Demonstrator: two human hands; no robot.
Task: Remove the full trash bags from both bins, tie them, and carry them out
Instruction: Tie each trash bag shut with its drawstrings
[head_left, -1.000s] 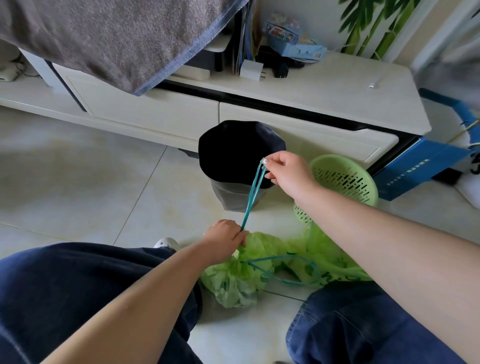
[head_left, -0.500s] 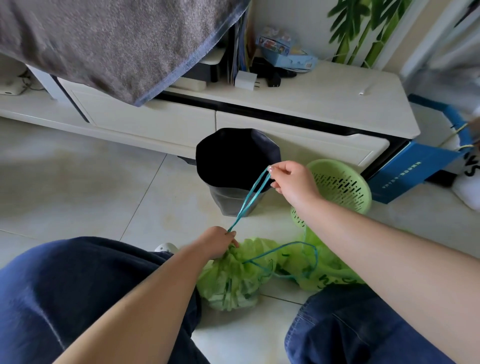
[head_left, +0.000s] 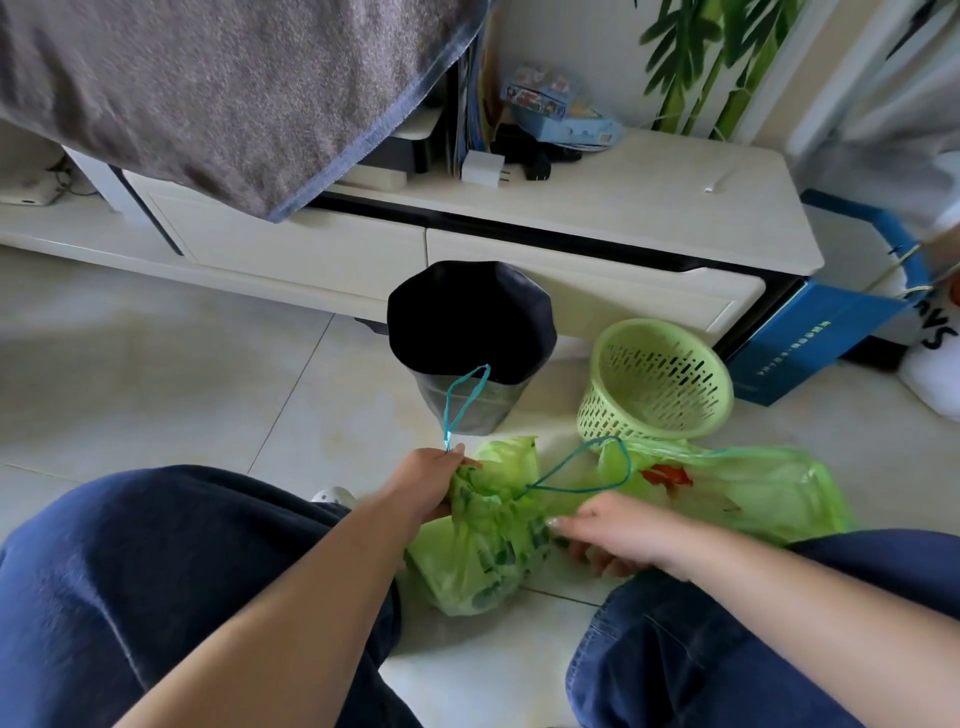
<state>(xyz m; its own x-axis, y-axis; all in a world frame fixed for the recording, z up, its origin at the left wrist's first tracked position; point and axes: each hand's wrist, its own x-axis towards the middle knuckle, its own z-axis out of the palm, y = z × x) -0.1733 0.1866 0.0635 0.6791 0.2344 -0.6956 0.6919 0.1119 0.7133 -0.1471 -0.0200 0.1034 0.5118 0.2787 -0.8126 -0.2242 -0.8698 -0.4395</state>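
Note:
A full green trash bag lies on the floor between my knees. My left hand grips its gathered neck, and a teal drawstring loop stands up from that hand. A second teal loop trails to the right. My right hand rests low against the bag's right side with fingers loosely spread, holding nothing I can see. A second green bag lies to the right. Behind stand a grey bin with a black liner and an unlined green perforated basket bin.
A low cream TV cabinet runs across the back with chargers and a box on top. A grey towel hangs at top left. A blue box leans at right. Tiled floor stretches to the left.
My right hand let go of the teal drawstring it held up and dropped to the bag's side. The released loop now stands slack above my left hand.

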